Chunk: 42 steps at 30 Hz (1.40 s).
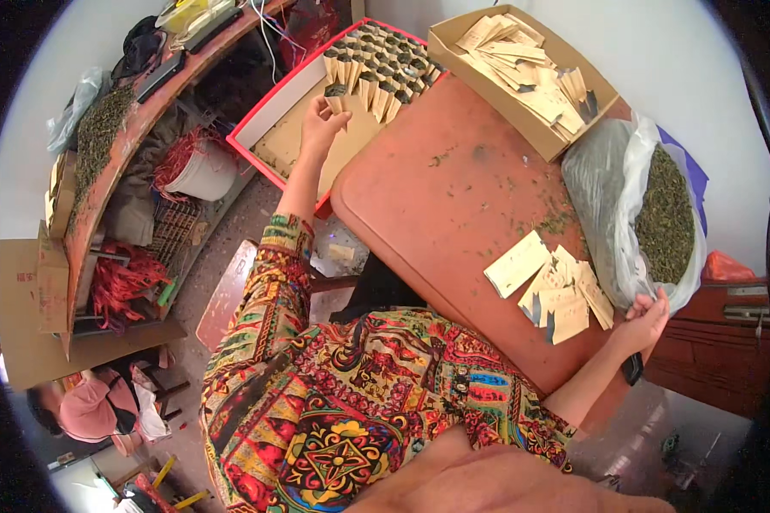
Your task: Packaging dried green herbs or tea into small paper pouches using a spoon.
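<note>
My left hand (323,124) pinches an upright paper packet (335,102) with dark leaf in its open mouth. It is over a red-edged box (282,144), where several rows of filled paper packets (385,61) stand close together. At the right, my right hand (647,322) is curled at the near edge of a clear plastic bag (600,186) of dried green leaf (666,224). A thin shiny thing shows just above those fingers; whether they grip it or the bag's rim, I cannot tell. Flat paper packets (561,308) lie on the table near that hand.
A cardboard box (520,102) of flat packets stands at the back of the reddish table (436,218). Leaf crumbs lie on the tabletop. Left, a curved counter (119,138) bears loose leaf, with a white bucket (208,170) below. Another person (96,410) is at lower left.
</note>
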### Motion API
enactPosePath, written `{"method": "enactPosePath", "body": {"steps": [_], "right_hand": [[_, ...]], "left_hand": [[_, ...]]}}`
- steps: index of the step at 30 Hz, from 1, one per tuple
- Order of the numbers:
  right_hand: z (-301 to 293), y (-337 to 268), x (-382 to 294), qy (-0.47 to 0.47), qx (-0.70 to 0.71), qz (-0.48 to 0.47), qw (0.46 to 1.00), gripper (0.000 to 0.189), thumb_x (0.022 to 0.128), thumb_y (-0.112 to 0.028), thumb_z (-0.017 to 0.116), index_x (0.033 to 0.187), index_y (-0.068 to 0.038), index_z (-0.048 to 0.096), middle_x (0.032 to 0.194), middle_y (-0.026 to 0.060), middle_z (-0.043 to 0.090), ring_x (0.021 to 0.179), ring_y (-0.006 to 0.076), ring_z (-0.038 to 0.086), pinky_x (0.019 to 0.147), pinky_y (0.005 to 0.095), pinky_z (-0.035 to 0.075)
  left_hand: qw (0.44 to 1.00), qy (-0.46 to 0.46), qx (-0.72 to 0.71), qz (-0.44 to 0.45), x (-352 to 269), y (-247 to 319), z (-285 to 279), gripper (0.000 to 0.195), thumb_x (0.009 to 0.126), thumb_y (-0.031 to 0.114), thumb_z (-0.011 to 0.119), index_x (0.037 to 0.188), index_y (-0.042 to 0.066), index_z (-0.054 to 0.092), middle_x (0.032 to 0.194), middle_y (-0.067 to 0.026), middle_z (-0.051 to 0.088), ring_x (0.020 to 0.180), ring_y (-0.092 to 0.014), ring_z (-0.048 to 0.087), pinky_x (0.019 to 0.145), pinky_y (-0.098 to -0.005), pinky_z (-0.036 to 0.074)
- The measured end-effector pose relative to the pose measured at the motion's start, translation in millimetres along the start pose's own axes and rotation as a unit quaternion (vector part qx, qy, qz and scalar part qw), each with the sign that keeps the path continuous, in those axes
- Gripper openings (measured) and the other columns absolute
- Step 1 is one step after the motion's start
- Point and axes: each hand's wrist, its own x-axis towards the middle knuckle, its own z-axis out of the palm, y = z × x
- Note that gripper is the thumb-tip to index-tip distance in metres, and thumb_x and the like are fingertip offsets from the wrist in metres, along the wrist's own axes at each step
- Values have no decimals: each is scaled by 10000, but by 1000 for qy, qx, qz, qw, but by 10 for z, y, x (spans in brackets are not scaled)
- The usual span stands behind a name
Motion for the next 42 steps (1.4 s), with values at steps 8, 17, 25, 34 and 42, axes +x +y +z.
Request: {"method": "enactPosePath", "body": {"steps": [8,17,25,34,42], "right_hand": [[24,54,10,20,-9,12,1000,305,1034,-222,453,1193,-6,598,690,-20,566,529,38,367,487,195,294],[79,64,-9,34,1,12,999,274,1033,-230,473,1162,-22,595,655,-46,549,491,10,322,449,183,240],[75,31,-39,34,-33,19,999,275,1033,-200,471,1189,-24,615,667,-41,524,524,22,344,482,183,274],[42,113,13,29,-25,12,999,275,1003,-203,513,1161,-9,627,735,-17,568,630,36,457,548,179,336],[99,43,-31,-17,6,-2,1000,271,1021,-230,505,1152,-29,631,752,-33,600,635,15,463,526,166,326]], "left_hand": [[996,16,66,-50,816,-667,1,440,758,16,747,1142,34,532,1057,-78,643,928,-167,634,701,-298,539],[974,54,218,-36,1497,-1077,175,543,718,63,758,1215,50,538,1116,-106,661,961,-224,653,774,-336,540],[971,61,231,-8,1496,-1178,156,707,678,86,774,1337,76,518,1255,-142,623,1136,-274,604,964,-364,480],[991,-24,99,-86,922,-534,292,789,751,108,780,1421,88,365,1391,-139,443,1156,-282,547,792,-400,553],[994,-61,90,34,270,187,615,692,802,111,743,1393,40,390,1390,-161,434,1235,-288,488,902,-379,515]]}}
